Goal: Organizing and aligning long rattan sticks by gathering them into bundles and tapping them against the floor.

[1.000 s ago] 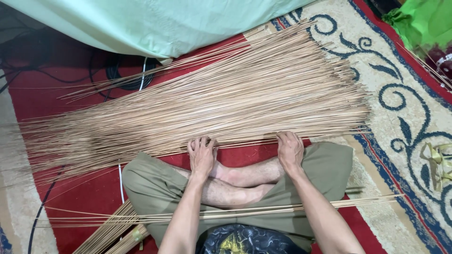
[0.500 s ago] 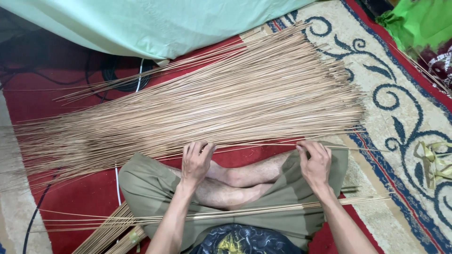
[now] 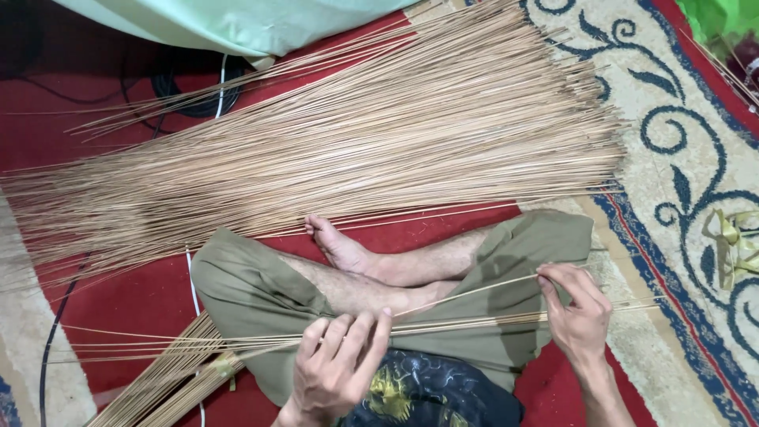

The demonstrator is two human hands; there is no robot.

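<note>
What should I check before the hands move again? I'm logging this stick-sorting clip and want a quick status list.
1. Right hand pinches one thin stick at its end: ok.
2. Left hand rests on the small row of sticks across the lap: ok.
3. Pinched stick lifted apart from that row: ok; it angles above it.
4. Big fan of sticks lies apart from both hands: ok.
5. Foot clear of the fan: cannot tell; toes sit at its edge.
</note>
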